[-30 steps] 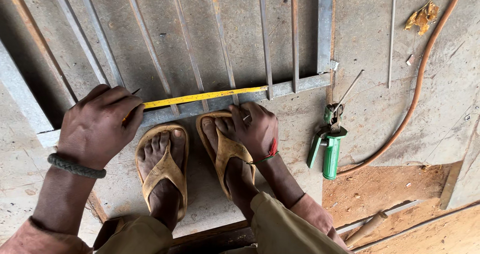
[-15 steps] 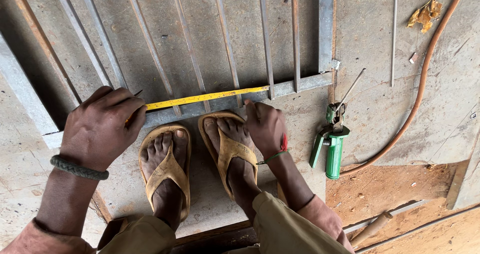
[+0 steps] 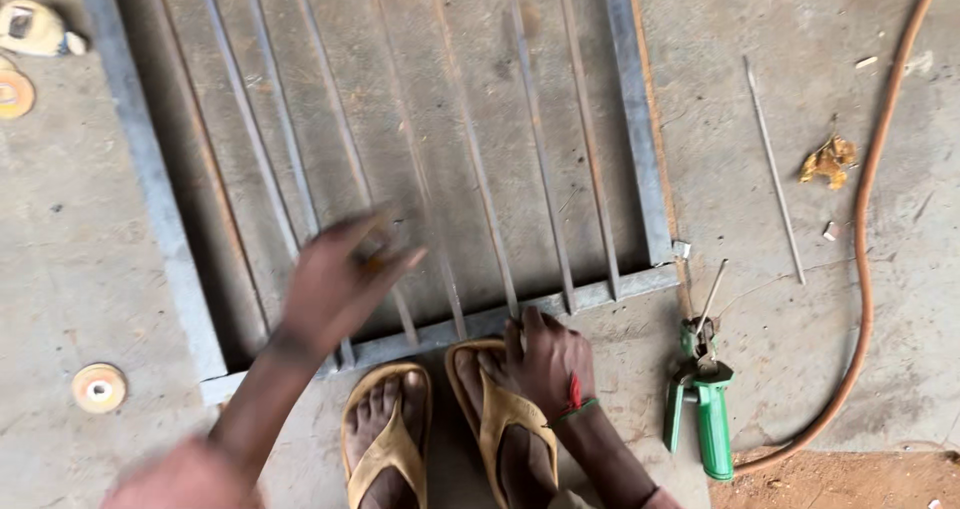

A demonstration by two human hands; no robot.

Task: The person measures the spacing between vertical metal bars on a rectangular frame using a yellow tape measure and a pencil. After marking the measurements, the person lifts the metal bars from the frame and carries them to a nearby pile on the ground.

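At the far left edge lies a pale yellow lumpy thing (image 3: 32,27), and just under it a round orange disc (image 3: 13,94). Lower down on the grey concrete floor (image 3: 80,269) sits another small round disc, orange with a white middle (image 3: 98,388).

Next comes the big grey metal frame with thin upright bars (image 3: 150,169). It lies flat on the floor. Its bottom rail runs just above the feet.

The left hand (image 3: 335,279) is up in the air over the lower bars of the frame. It is blurry. The fingers are spread out and a bit bent. A tiny orange spot shows near the fingers, but I cannot tell if the hand holds anything.

Two feet in tan rubber flip-flops (image 3: 388,449) stand on the floor, just below the bottom rail.

The right hand (image 3: 548,361) rests on the right foot, with the fingertips touching the bottom rail. The fingers are curled down. Something red (image 3: 574,393) shows at the wrist side of the hand. I cannot tell if the hand grips it.

To the right lies a green welding rod holder (image 3: 706,409) with a thin rod in its tip. Further right are a long thin metal rod (image 3: 773,169), a dry yellow leaf (image 3: 830,159) and a long orange-brown hose (image 3: 868,219) that curves down the floor.
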